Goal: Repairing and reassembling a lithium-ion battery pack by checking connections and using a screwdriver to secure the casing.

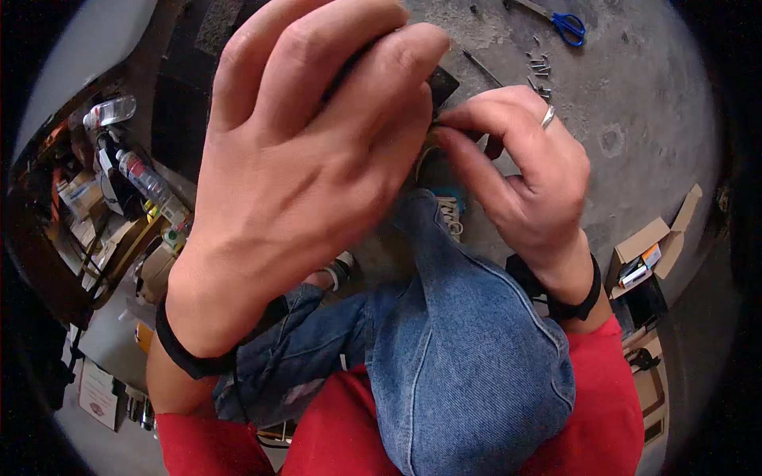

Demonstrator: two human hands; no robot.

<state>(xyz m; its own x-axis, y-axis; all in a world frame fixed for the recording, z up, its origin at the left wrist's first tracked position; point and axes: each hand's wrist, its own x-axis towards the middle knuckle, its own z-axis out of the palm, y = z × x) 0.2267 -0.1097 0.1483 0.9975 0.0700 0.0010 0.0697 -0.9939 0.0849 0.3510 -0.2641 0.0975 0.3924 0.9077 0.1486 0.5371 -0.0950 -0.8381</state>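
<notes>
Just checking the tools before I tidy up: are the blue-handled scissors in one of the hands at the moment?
No, the scissors lie on the concrete floor, apart from both hands.

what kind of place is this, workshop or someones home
Probably a workshop or garage: bare concrete floor with loose screws and blue-handled scissors, bottles and clutter on the left, open cardboard boxes.

Grey concrete floor (635,159), cluttered shelf (95,214) left, cardboard boxes (655,246) right, daylight

Rough matt concrete floor (635,119); blue denim jeans (468,349); shiny metal ring (548,117)
</notes>
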